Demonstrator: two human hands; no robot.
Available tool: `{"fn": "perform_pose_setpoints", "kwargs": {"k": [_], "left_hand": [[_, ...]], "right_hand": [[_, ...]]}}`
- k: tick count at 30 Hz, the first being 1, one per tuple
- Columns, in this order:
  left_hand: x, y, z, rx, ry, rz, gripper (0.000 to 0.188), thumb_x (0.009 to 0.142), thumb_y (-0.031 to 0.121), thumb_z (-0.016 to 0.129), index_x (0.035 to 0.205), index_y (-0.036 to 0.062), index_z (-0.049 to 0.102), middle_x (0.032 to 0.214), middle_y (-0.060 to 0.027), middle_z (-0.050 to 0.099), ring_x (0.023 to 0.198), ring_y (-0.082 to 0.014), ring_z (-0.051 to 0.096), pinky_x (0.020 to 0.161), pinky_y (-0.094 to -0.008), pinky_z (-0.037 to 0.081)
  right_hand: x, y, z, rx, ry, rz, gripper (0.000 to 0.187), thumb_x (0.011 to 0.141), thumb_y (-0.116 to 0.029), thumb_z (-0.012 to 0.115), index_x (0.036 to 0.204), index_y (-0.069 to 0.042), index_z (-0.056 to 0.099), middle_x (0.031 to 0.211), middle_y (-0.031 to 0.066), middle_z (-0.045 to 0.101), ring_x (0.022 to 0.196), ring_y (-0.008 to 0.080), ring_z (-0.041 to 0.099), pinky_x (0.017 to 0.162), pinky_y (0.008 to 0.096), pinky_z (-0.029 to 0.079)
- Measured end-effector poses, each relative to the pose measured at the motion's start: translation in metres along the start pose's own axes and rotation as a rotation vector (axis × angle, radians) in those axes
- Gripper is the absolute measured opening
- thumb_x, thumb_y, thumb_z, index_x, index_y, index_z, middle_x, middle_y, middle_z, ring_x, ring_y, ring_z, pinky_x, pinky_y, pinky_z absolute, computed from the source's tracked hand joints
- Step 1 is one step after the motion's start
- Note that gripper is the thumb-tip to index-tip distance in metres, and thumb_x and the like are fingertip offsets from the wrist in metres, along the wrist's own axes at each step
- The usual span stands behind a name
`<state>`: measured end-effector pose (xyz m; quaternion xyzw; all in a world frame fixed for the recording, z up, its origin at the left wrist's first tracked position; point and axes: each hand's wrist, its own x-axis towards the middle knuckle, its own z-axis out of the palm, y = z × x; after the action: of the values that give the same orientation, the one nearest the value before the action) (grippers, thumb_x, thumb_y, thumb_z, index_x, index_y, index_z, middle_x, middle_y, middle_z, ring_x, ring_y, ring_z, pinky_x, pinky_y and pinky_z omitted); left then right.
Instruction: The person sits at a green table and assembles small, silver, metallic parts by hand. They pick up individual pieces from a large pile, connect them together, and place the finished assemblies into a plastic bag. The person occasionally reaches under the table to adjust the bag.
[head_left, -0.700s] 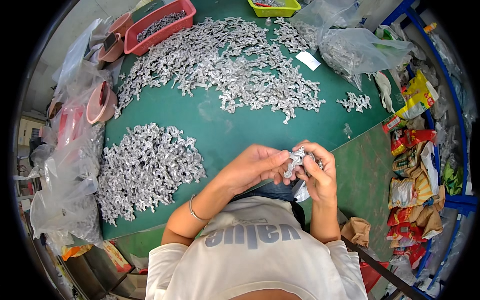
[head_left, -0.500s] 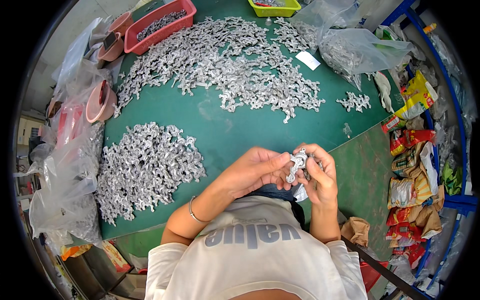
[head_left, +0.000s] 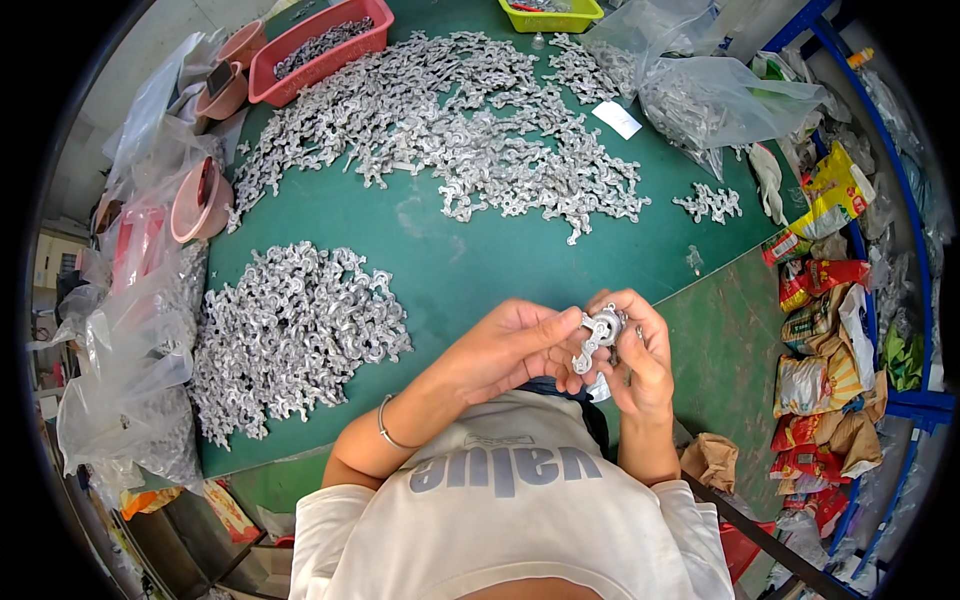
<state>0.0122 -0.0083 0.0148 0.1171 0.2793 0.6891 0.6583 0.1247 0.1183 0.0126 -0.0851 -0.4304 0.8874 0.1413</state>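
Note:
Close in front of my body, both hands hold a small silver cast-metal part [head_left: 590, 348] with a rounded end and a curved arm. My left hand [head_left: 505, 345] pinches it from the left between thumb and fingers. From the other side my right hand [head_left: 645, 350] has its fingers curled round the rounded end. More metal shows between the right fingers, but I cannot make out whether it is a second part. On the green table [head_left: 430, 260] lies a near-left pile of similar metal parts [head_left: 295, 340]. A wider spread of such parts [head_left: 490, 130] covers the far side.
A red bin [head_left: 285, 90] with metal pieces stands at the far left, a yellow-green tray [head_left: 550, 18] at the far edge. Pink bowls [head_left: 203, 205] and plastic bags [head_left: 130, 380] line the left side. A clear bag of parts [head_left: 690, 110] lies far right, near a blue rack [head_left: 915, 400].
The metal part has turned between my fingers, so its rounded end and curved arm show more fully. My hands stay in nearly the same place.

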Motion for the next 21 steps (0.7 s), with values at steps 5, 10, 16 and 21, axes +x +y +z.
{"fn": "perform_pose_setpoints", "kwargs": {"k": [5,10,16,21], "left_hand": [[-0.002,0.0,0.004,0.007,0.031,0.002,0.04,0.091,0.029,0.043,0.088,-0.0073,0.059,0.076,-0.0119,0.059,0.07,-0.0206,0.059,0.058,-0.0291,0.048],[-0.001,0.0,-0.005,0.399,0.124,0.112,0.038,0.091,0.027,0.044,0.086,-0.006,0.061,0.07,-0.0103,0.061,0.065,-0.016,0.059,0.056,-0.0248,0.046],[0.045,-0.014,-0.065,0.887,0.572,0.45,0.022,0.083,0.019,0.057,0.083,-0.0032,0.061,0.073,-0.0088,0.062,0.063,-0.0129,0.057,0.053,-0.0234,0.043],[0.102,-0.03,-0.084,1.68,0.696,0.766,0.024,0.07,0.016,0.068,0.085,0.0002,0.058,0.081,-0.0099,0.057,0.076,-0.0232,0.055,0.064,-0.0317,0.042]], "right_hand": [[0.0,0.004,-0.001,0.024,-0.044,-0.022,0.035,0.082,-0.026,0.06,0.099,0.003,0.049,0.088,0.0084,0.054,0.065,0.0104,0.054,0.053,0.022,0.049],[0.007,0.018,-0.015,0.437,-0.09,0.009,0.034,0.083,-0.034,0.053,0.094,-0.002,0.046,0.103,0.0136,0.045,0.073,0.0179,0.046,0.045,0.0234,0.044],[0.012,0.014,-0.033,0.683,0.005,-0.003,0.024,0.084,-0.025,0.049,0.097,-0.007,0.043,0.096,0.0129,0.039,0.079,0.0228,0.039,0.043,0.0233,0.042],[0.017,0.017,-0.05,0.789,0.029,0.017,0.018,0.083,-0.025,0.049,0.09,-0.008,0.046,0.093,0.01,0.038,0.079,0.0218,0.038,0.045,0.0247,0.041]]}}
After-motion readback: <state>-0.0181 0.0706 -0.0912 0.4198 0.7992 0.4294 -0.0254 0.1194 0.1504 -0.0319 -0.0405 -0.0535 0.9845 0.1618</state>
